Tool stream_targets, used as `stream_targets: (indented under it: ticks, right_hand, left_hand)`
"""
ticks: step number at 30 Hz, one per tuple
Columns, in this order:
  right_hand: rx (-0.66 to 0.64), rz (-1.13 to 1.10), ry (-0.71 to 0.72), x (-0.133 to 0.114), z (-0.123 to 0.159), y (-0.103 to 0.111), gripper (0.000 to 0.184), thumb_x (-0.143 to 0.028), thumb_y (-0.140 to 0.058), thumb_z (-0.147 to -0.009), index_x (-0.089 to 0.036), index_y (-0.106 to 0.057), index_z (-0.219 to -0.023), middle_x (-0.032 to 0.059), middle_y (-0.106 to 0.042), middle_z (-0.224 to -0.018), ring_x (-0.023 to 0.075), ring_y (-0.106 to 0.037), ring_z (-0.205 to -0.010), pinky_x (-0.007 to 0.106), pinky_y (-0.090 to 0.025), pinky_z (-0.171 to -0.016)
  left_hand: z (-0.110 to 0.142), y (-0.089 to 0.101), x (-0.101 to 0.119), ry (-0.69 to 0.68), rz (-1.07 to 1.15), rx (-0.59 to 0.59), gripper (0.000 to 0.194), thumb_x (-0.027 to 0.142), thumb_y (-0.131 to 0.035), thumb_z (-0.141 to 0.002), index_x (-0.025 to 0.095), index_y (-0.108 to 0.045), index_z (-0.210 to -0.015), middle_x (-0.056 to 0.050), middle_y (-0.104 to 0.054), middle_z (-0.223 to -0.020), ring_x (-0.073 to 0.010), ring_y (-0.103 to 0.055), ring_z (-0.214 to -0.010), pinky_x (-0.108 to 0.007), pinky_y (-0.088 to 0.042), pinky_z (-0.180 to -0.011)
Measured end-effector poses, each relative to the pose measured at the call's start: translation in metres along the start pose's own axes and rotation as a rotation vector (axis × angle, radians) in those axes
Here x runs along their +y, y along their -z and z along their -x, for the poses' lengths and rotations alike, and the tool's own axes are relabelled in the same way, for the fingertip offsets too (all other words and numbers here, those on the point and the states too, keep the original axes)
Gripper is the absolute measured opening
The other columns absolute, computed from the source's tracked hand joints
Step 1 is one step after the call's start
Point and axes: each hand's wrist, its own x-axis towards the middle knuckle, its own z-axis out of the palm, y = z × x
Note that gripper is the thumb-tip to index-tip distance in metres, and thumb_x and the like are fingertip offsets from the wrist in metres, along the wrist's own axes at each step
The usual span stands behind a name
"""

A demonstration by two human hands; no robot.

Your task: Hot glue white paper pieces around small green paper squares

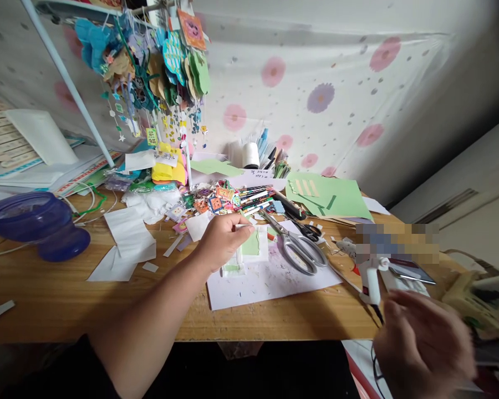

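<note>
Over a white sheet [274, 288] on the wooden table, my left hand [224, 241] is closed in a pinch. Between thumb and fingers is the edge of a small green-and-white paper piece [251, 244]; my hand partly covers it. A second small green-and-white piece [233, 269] lies below my palm. Grey-handled scissors [303, 252] rest to the right, partly on the sheet. At the lower right, my right hand [424, 343] is curled and smeared by motion, so its grip is unclear. Nearest to it is a white glue gun [371, 280].
Black scissors [310, 230], pens [255, 197] and small coloured cutouts [216, 202] crowd the middle back. Green card [328, 194] lies behind right. A blue bowl [37, 221] stands left, near white paper [128, 233]. Paper ornaments [149, 66] hang above; a phone [411, 271] lies right.
</note>
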Motion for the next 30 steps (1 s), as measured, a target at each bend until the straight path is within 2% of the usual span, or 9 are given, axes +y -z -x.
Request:
stream_targets:
  ticks: [1, 2, 5, 10, 14, 17, 20, 25, 30]
  right_hand:
    - [-0.074, -0.116, 0.045, -0.015, 0.0, -0.008, 0.025, -0.047, -0.063, -0.08, -0.024, -0.065, -0.092, 0.0121, -0.064, -0.091, 0.0323, -0.062, -0.088, 0.05, -0.046, -0.079]
    - [-0.236, -0.209, 0.078, -0.03, -0.001, -0.018, 0.023, -0.044, -0.064, -0.081, -0.024, -0.067, -0.09, 0.0101, -0.065, -0.088, 0.0295, -0.062, -0.086, 0.047, -0.048, -0.079]
    - [-0.566, -0.413, -0.041, -0.072, -0.011, -0.054, 0.026, -0.044, -0.064, -0.083, -0.021, -0.07, -0.093, 0.0089, -0.069, -0.093, 0.025, -0.065, -0.088, 0.039, -0.053, -0.078]
    - [-0.746, -0.642, -0.249, -0.106, -0.017, -0.101, 0.033, -0.049, -0.069, -0.078, -0.018, -0.071, -0.092, 0.0055, -0.071, -0.085, 0.0188, -0.063, -0.077, 0.031, -0.052, -0.069]
    - [-0.703, -0.659, -0.298, -0.107, -0.016, -0.114, 0.027, -0.044, -0.075, -0.074, -0.018, -0.07, -0.077, 0.0002, -0.064, -0.066, 0.013, -0.055, -0.061, 0.025, -0.045, -0.056]
    - [-0.66, -0.586, -0.241, -0.107, -0.016, -0.114, 0.023, -0.04, -0.074, -0.073, -0.018, -0.069, -0.073, 0.0, -0.064, -0.063, 0.0122, -0.053, -0.056, 0.024, -0.042, -0.051]
    - [-0.575, -0.431, -0.051, -0.113, -0.014, -0.11, 0.017, -0.035, -0.07, -0.077, -0.018, -0.069, -0.072, 0.0004, -0.064, -0.061, 0.013, -0.055, -0.053, 0.025, -0.043, -0.049]
    - [-0.341, -0.209, 0.428, -0.125, -0.008, -0.107, 0.007, -0.018, -0.064, -0.079, -0.018, -0.068, -0.074, 0.0016, -0.068, -0.067, 0.0135, -0.062, -0.058, 0.026, -0.05, -0.059]
    - [-0.3, -0.184, 0.506, -0.13, -0.007, -0.112, 0.006, -0.014, -0.063, -0.08, -0.017, -0.068, -0.076, 0.0016, -0.068, -0.069, 0.0124, -0.063, -0.057, 0.024, -0.051, -0.057]
  left_hand:
    - [0.001, -0.001, 0.001, -0.006, -0.011, -0.01, 0.019, 0.034, -0.06, -0.076, 0.016, -0.065, -0.073, 0.004, -0.047, -0.06, -0.0116, -0.04, -0.058, -0.024, -0.029, -0.056]
    - [0.002, -0.001, 0.002, -0.009, -0.023, -0.022, 0.02, 0.035, -0.06, -0.076, 0.016, -0.064, -0.072, 0.004, -0.046, -0.059, -0.0112, -0.038, -0.057, -0.024, -0.028, -0.055]
    - [0.004, -0.002, 0.004, -0.014, -0.049, -0.04, 0.021, 0.035, -0.06, -0.076, 0.015, -0.064, -0.073, 0.004, -0.045, -0.058, -0.0105, -0.037, -0.055, -0.024, -0.027, -0.053]
    - [0.004, 0.0, 0.007, -0.025, -0.066, -0.034, 0.02, 0.033, -0.059, -0.077, 0.015, -0.064, -0.071, 0.003, -0.05, -0.059, -0.0103, -0.04, -0.055, -0.023, -0.029, -0.051]
    - [0.005, 0.0, 0.009, -0.006, -0.097, -0.04, 0.02, 0.033, -0.057, -0.077, 0.015, -0.065, -0.073, 0.005, -0.048, -0.056, -0.0091, -0.036, -0.051, -0.023, -0.026, -0.047]
    - [0.006, -0.001, 0.009, -0.033, -0.126, -0.032, 0.018, 0.03, -0.056, -0.078, 0.015, -0.065, -0.072, 0.004, -0.049, -0.056, -0.0089, -0.038, -0.051, -0.022, -0.027, -0.048]
    - [0.008, -0.004, 0.009, -0.079, -0.202, 0.022, 0.017, 0.027, -0.055, -0.079, 0.016, -0.066, -0.071, 0.005, -0.05, -0.054, -0.0084, -0.038, -0.05, -0.022, -0.028, -0.048]
    - [0.012, -0.008, 0.006, -0.254, -0.391, 0.149, 0.016, 0.02, -0.055, -0.08, 0.016, -0.07, -0.076, 0.004, -0.057, -0.056, -0.0083, -0.045, -0.052, -0.021, -0.034, -0.053]
    - [0.013, -0.009, 0.0, -0.385, -0.512, 0.209, 0.018, 0.02, -0.053, -0.083, 0.017, -0.071, -0.08, -0.003, -0.072, -0.072, -0.0128, -0.061, -0.062, -0.023, -0.042, -0.061]
